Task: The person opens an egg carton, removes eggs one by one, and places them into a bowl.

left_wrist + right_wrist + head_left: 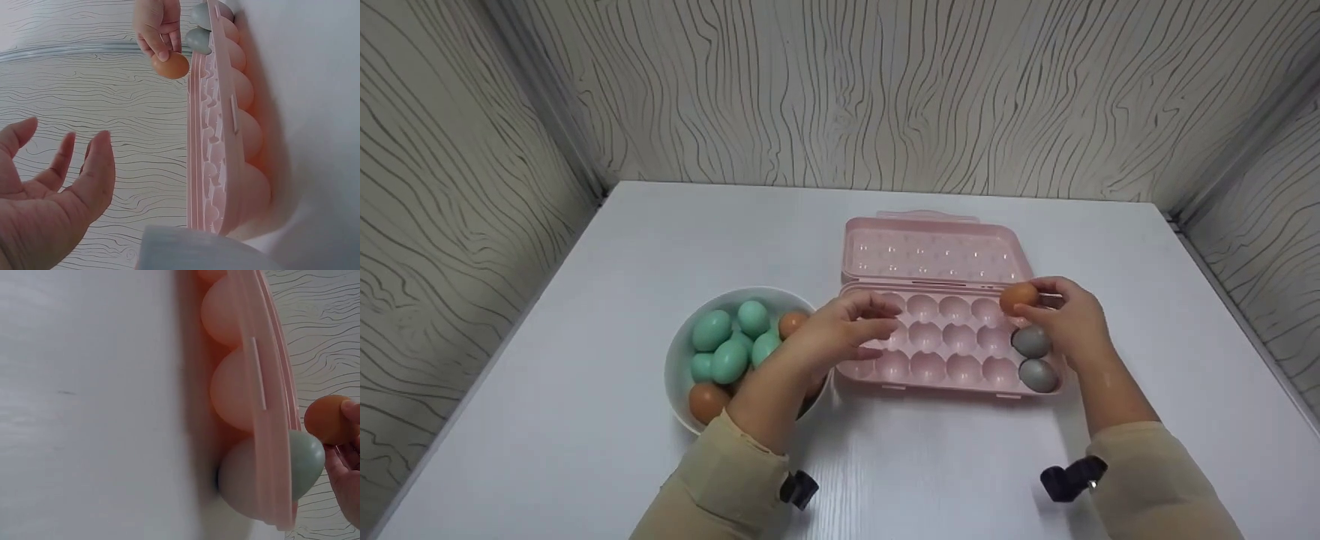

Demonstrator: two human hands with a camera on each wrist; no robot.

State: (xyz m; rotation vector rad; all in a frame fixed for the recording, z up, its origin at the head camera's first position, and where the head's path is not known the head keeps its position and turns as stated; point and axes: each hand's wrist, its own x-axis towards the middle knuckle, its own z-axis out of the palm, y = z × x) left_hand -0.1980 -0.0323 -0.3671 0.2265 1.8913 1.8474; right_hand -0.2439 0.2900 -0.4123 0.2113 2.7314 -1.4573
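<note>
My right hand point(1072, 319) pinches a brown egg point(1020, 298) between thumb and fingers at the back right corner of a pink egg carton point(945, 391). In the right wrist view the brown egg point(331, 419) shows just beyond the carton's rim. Two greyish-green eggs point(1038, 375) sit in the carton's rightmost column, in the front and middle cups. Over the carton's left end hovers my left hand point(840, 334), its fingers loosely bent with nothing between them. In the left wrist view that hand point(62, 197) stands apart from the carton point(225, 140).
Left of the carton stands a white bowl point(675, 375) with several green eggs point(712, 330) and a few brown eggs point(709, 403), partly hidden by my left forearm. The carton's lid point(934, 251) lies back toward the wood-grain wall point(847, 97). Everything rests on a white table point(555, 360).
</note>
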